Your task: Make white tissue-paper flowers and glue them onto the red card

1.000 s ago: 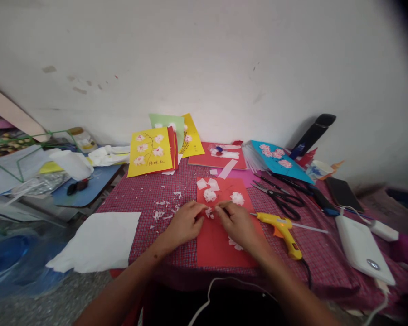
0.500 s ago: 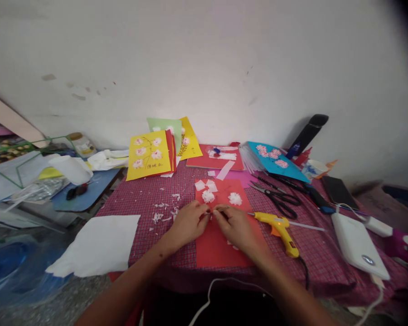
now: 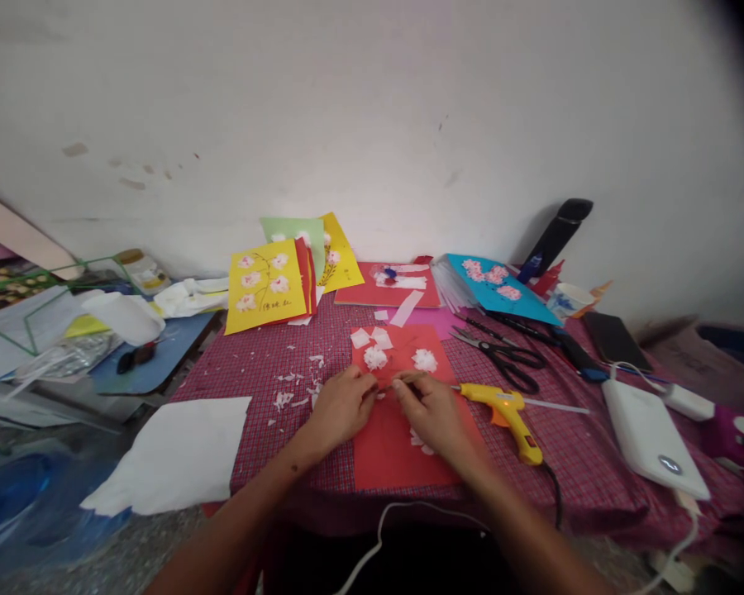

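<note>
My left hand (image 3: 345, 406) and my right hand (image 3: 432, 411) are close together over a sheet of red paper (image 3: 381, 463). The fingers of both are pinched, and what they hold is too small to make out. A tiny pale bit shows between the fingertips. Just beyond my hands, two fluffy white paper flowers, one on the left (image 3: 375, 357) and one on the right (image 3: 425, 360), lie on the sheet. White paper squares (image 3: 381, 337) rest at its top left. Pale petals (image 3: 420, 442) are partly hidden by my right hand.
A yellow glue gun (image 3: 502, 405) lies right of the sheet, below black scissors (image 3: 505, 359). A white power bank (image 3: 654, 442) is farther right. Flower cards, one yellow (image 3: 266, 285) and one blue (image 3: 502, 289), stand behind. Paper scraps (image 3: 285, 398) and white paper (image 3: 174, 446) lie left.
My fingertips have drawn slightly apart, the right hand shifting a little away from the left. The pale bit between them shows more clearly. The whole view has shifted slightly.
</note>
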The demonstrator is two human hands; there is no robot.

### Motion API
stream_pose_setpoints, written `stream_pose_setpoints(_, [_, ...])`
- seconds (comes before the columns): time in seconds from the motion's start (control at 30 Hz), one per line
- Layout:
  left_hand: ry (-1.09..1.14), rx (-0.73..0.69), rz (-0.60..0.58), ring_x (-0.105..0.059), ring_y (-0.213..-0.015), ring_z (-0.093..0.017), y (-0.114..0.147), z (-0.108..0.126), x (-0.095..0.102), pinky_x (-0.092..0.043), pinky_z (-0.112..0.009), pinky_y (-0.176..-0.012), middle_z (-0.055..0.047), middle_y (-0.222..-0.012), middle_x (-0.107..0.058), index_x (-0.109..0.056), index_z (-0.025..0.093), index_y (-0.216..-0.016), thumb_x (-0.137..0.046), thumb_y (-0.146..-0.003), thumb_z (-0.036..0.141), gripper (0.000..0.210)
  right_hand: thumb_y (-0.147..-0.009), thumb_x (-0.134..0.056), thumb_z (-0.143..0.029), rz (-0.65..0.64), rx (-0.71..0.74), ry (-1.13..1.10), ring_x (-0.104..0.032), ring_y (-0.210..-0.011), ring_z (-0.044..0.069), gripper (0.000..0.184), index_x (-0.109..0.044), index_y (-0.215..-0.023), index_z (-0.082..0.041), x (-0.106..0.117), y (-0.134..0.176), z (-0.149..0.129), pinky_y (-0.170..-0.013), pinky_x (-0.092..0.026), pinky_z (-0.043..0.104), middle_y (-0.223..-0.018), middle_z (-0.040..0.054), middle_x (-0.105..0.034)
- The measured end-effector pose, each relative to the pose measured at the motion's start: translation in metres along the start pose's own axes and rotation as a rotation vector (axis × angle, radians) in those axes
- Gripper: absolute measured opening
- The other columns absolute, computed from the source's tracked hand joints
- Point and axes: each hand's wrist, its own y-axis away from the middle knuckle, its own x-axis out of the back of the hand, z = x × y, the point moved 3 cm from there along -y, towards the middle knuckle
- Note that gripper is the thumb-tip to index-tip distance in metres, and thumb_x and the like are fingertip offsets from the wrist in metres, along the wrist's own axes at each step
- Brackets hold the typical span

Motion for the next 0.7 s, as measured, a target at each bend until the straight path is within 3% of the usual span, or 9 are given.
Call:
stream_pose_setpoints(0.23, [-0.001, 0.003, 0.004, -0.061, -0.085, -0.02, -0.001, -0.001, -0.001, -0.045, -0.031, -0.075, -0.007, -0.095, -0.061, -0.068, 0.019, -0.096, -0.046, -0.1, 0.025, 0.023, -0.096, -0.054, -0.029, 0.001, -0.017, -0.027, -0.074, -0.082, 0.021, 0.019, -0.071, -0.09, -0.023, 0.0, 0.001, -0.001, -0.076, -0.055, 0.031, -0.09, 0.0038, -0.078])
stream_pose_setpoints(0.47, [-0.009, -0.002, 0.008, -0.061, -0.087, -0.02, -0.001, 0.0, -0.001, -0.045, -0.031, -0.076, -0.007, -0.094, -0.062, -0.068, 0.02, -0.094, -0.046, -0.1, 0.024, 0.023, -0.094, -0.057, -0.032, 0.081, -0.018, -0.028, -0.072, -0.075, 0.02, 0.02, -0.071, -0.086, -0.02, 0.013, 0.002, -0.01, -0.07, -0.055, 0.03, -0.085, 0.0053, -0.077])
stream_pose_setpoints(0.7, [0.076, 0.017, 0.002, -0.063, -0.093, -0.022, 0.0, -0.001, 0.002, -0.049, -0.033, -0.082, -0.008, -0.101, -0.065, -0.069, 0.021, -0.103, -0.051, -0.096, 0.024, 0.019, -0.095, -0.054, -0.026, 0.005, 0.017, -0.013, -0.075, -0.083, 0.021, 0.019, -0.072, -0.089, -0.023, 0.006, 0.003, -0.007, -0.077, -0.056, 0.031, -0.092, 0.0047, -0.079])
